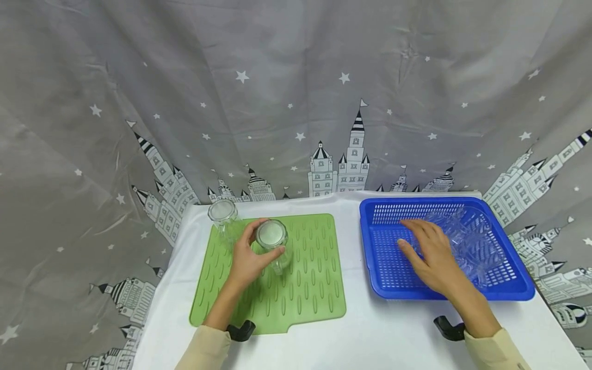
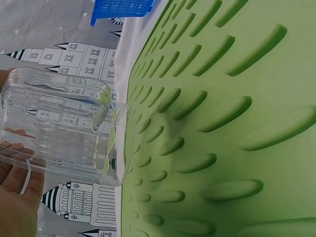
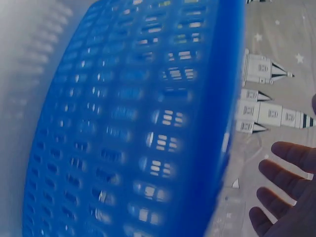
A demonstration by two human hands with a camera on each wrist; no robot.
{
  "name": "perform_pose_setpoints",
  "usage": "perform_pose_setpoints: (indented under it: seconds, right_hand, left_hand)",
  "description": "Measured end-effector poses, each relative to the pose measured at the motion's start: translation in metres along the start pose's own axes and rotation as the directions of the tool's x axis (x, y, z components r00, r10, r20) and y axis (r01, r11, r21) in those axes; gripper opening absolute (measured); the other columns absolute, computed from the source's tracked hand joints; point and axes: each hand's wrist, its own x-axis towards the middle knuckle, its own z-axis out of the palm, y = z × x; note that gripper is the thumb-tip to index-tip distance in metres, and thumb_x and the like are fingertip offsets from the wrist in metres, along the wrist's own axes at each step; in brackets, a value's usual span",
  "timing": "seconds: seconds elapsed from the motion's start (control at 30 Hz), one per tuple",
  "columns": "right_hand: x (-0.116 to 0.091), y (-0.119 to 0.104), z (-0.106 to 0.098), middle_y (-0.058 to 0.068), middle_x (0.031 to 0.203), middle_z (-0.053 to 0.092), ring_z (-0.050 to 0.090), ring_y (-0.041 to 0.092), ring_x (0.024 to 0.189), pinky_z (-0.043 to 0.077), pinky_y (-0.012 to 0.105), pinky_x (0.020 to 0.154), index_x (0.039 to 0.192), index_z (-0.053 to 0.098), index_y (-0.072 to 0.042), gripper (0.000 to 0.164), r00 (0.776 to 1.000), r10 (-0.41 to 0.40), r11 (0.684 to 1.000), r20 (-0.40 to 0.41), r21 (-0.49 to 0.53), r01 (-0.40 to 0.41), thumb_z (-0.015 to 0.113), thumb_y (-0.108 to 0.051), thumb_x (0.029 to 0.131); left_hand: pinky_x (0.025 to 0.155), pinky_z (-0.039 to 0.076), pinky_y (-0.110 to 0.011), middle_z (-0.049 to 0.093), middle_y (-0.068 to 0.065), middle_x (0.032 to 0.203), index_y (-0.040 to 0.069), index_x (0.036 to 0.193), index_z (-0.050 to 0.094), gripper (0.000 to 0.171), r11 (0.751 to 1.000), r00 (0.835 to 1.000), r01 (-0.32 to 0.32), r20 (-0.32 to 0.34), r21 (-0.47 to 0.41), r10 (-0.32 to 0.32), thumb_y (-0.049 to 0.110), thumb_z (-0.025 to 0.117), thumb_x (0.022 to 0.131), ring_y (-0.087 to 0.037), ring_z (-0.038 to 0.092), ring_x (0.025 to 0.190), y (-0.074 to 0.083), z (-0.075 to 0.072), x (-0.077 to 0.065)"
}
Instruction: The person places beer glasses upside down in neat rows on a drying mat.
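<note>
Grey fabric printed with white stars and castles [image 1: 287, 51] hangs behind a white-covered table [image 1: 370, 334], where the left hand [image 1: 247, 259] has its thumb and fingers clamped round a clear glass mug [image 1: 272, 235] over the middle of a ridged green rectangular mat [image 1: 310, 288], though whether mug and mat touch cannot be told. Another clear glass mug [image 1: 223, 210] stands at the mat's far left corner. Near the table's far right corner, the right hand [image 1: 430, 254], fingers and thumb apart, hovers over a blue perforated plastic basket [image 1: 462, 296], beside transparent glassware [image 1: 481, 252] along its right side.
</note>
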Motion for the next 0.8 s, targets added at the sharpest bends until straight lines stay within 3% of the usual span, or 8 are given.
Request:
perform_pose_setpoints:
  seconds: [0.3, 0.57, 0.8]
  right_hand:
    - [0.005, 0.024, -0.016, 0.031, 0.156, 0.047, 0.032, 0.058, 0.147, 0.025, 0.084, 0.111, 0.156, 0.048, -0.001, 0.059, 0.999, 0.036, 0.992, -0.013, -0.119, -0.037, 0.061, -0.031, 0.108]
    - [0.001, 0.037, -0.022, 0.036, 0.165, 0.033, 0.024, 0.063, 0.15, 0.02, 0.085, 0.115, 0.161, 0.038, 0.001, 0.071, 0.991, 0.127, 0.973, 0.03, -0.196, -0.119, 0.066, -0.034, 0.105]
    - [-0.001, 0.042, -0.023, 0.039, 0.17, 0.024, 0.02, 0.064, 0.153, 0.019, 0.086, 0.115, 0.165, 0.03, 0.004, 0.076, 0.982, 0.18, 0.96, 0.058, -0.226, -0.163, 0.062, -0.033, 0.107]
  left_hand:
    - [0.116, 0.049, -0.039, 0.068, -0.007, 0.144, 0.019, 0.148, 0.06, 0.08, 1.0, 0.999, 0.016, -0.027, -0.024, -0.017, 0.01, 0.097, 0.077, -0.019, 0.066, 0.131, -0.001, 0.001, 0.017]
    - [0.119, 0.048, -0.041, 0.068, -0.008, 0.144, 0.016, 0.148, 0.06, 0.082, 1.0, 0.998, -0.014, -0.053, -0.01, 0.013, 0.01, 0.098, 0.076, -0.027, 0.066, 0.133, -0.005, 0.0, 0.033]
    - [0.119, 0.05, -0.034, 0.066, -0.01, 0.149, 0.015, 0.149, 0.06, 0.082, 1.0, 0.998, 0.002, -0.064, -0.01, -0.003, 0.009, 0.097, 0.077, -0.029, 0.065, 0.138, -0.01, 0.0, 0.045]
